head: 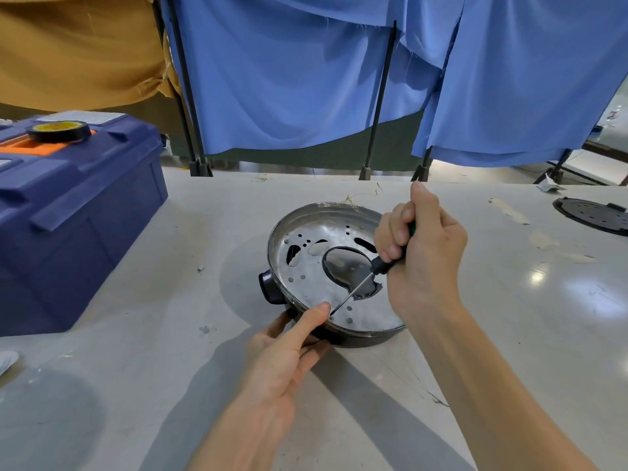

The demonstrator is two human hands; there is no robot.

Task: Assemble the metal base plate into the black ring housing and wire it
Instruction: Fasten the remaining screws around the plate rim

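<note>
Centrally on the bench, the metal base plate sits inside the black ring housing, with its perforated face upward and its shiny rim standing above the housing. A rounded black knob projects from the left side of the housing.

Left hand: grips the near-left edge of the housing, fingers curled round the outer wall, thumb laid over the rim onto the plate.

Right hand: fingers wrapped round the green-and-black handle of a screwdriver. The shaft slopes down and to the left across the plate's large central cut-out. Its tip meets the plate near the near-left rim, just beside the left thumb.

Surroundings:
- Two small screws lie loose on the bench, left of the housing.
- A blue toolbox stands at the far left, with a roll of black tape on its lid.
- A black perforated disc lies at the far right edge.
- Blue curtains hang behind the bench.
</note>
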